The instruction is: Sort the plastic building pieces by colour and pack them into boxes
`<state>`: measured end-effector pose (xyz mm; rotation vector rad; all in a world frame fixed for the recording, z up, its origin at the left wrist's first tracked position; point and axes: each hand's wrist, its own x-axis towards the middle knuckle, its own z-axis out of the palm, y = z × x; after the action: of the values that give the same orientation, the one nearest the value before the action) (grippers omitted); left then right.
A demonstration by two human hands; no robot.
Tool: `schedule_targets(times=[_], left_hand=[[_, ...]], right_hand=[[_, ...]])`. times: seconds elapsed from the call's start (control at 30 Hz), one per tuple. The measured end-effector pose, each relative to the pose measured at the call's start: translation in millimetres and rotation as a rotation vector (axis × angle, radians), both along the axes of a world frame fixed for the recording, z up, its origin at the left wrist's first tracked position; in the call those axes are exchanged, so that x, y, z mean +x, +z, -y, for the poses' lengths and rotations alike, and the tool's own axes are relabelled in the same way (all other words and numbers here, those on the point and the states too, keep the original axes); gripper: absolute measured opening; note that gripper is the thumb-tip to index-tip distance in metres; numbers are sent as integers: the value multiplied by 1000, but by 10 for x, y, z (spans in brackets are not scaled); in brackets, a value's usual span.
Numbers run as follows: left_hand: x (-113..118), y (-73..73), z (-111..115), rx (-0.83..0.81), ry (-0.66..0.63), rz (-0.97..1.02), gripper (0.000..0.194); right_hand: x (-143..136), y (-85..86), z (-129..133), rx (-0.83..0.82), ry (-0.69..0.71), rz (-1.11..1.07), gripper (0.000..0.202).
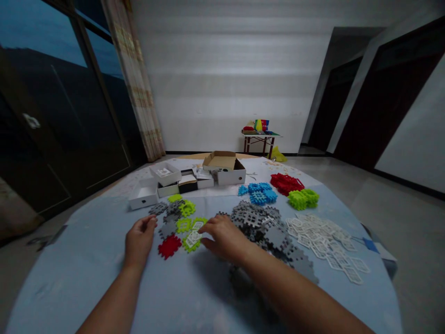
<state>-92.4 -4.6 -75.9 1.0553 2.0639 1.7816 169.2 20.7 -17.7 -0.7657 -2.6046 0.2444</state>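
My right hand (224, 235) is over the table, thumb and fingers apart, with its fingertips at the edge of white lattice pieces (193, 238) that lie on lime green interlocking plates (183, 225). Whether the fingertips touch them I cannot tell. To the left, my left hand (139, 239) rests with curled fingers beside grey interlocking plates (168, 229); the inside of its grip is hidden. A red interlocking plate (169, 246) lies between the hands, nearer to me. Under and beyond my right forearm spreads a big heap of grey plates (274, 232).
Loose white lattice pieces (325, 241) cover the right side. Behind them are stacks of lime green plates (303, 199), red plates (286, 183) and blue plates (259, 193). Open boxes (144, 195) and a larger lidded box (231, 175) stand at the back of the cloth-covered table (86, 250).
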Motion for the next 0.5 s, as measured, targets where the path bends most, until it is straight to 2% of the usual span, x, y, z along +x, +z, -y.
schedule_targets(times=[0.17, 0.27, 0.37, 0.5], left_hand=[[-50, -77, -23, 13, 22, 36, 39], [-60, -90, -28, 15, 23, 48, 39], [-45, -72, -20, 6, 16, 52, 37], [6, -11, 8, -16, -14, 57, 34]], right_hand=[[-678, -214, 82, 119, 117, 174, 21], [-919, -356, 81, 191, 142, 229, 17], [-995, -407, 64, 210, 160, 251, 18], [-894, -276, 0, 139, 103, 141, 19]])
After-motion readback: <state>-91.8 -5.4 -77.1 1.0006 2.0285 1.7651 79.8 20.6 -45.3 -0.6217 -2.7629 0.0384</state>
